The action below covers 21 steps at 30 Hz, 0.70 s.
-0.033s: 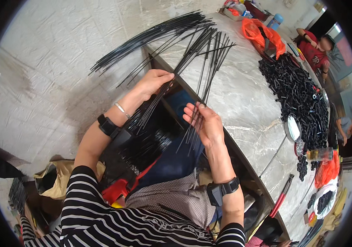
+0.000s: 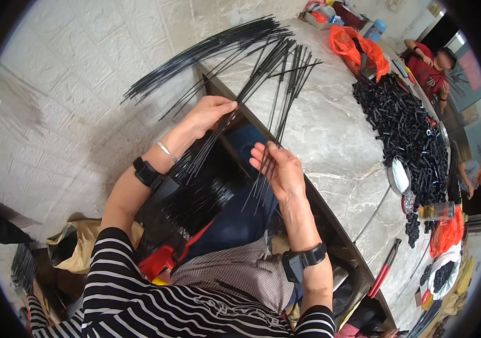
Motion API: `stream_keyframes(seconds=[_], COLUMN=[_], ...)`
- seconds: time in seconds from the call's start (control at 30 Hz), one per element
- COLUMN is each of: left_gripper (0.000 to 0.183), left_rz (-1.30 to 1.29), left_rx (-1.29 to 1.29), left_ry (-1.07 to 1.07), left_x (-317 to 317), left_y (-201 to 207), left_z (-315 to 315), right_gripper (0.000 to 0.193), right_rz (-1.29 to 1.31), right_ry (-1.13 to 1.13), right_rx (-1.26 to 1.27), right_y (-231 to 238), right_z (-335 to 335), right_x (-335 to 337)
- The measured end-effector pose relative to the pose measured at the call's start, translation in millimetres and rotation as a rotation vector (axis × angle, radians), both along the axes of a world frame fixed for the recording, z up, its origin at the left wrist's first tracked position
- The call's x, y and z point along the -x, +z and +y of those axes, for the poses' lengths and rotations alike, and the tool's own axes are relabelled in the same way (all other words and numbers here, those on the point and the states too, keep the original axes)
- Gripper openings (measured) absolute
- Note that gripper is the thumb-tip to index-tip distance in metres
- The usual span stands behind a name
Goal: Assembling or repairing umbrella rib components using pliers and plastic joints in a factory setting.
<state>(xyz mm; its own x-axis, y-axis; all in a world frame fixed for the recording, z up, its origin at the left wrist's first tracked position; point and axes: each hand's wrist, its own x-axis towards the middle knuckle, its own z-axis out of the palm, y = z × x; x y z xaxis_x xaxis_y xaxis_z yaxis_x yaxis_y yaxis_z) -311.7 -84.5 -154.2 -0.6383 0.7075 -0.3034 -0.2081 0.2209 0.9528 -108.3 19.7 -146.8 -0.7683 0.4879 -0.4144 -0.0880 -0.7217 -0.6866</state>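
My left hand [image 2: 209, 115] is closed around a bundle of long, thin black rods [image 2: 257, 70], pinched between thumb and fingers near the table edge. Its far ends fan out over the tabletop, and the near ends hang down toward my lap. To its right, my right hand [image 2: 283, 169] pinches a smaller bunch of the same rods [image 2: 289, 90] between thumb and forefinger, the other fingers loosely curled. The two bunches stand apart at my hands, and their far ends come close together. A larger pile of black rods [image 2: 206, 48] lies across the table's far left corner.
The grey marbled table [image 2: 336, 146] has its edge running diagonally beside my right arm. On it lie a heap of short black pieces [image 2: 401, 124], an orange bag [image 2: 359, 50], a glass [image 2: 437, 211] and red-handled pliers [image 2: 385, 267]. A person in red [image 2: 429, 70] sits beyond.
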Motion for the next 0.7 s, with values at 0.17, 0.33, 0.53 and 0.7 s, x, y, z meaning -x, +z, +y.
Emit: stream_keyframes(seconds=[0.17,0.33,0.53,0.7], left_gripper=[0.028,0.025,0.023,0.024], left_rz=[-0.039,-0.024,-0.005,-0.017], left_rx=[0.010,-0.003,0.024,0.019], left_ry=[-0.005,-0.023,-0.025,-0.034], left_x=[-2,2,4,6], left_y=[6,1,2,-1], left_z=[-1,-1,-2,-3], right_gripper=[0.018,0.018,0.020,0.026], right_rz=[-0.021,-0.007,-0.014,0.051], right_ry=[0.009,0.000,-0.003,0.019], right_rx=[0.001,0.009,-0.006,0.062], right_y=[-3,-7,-1,-1], right_z=[0,0,1,4], right_x=[-3,-5,-12,-20])
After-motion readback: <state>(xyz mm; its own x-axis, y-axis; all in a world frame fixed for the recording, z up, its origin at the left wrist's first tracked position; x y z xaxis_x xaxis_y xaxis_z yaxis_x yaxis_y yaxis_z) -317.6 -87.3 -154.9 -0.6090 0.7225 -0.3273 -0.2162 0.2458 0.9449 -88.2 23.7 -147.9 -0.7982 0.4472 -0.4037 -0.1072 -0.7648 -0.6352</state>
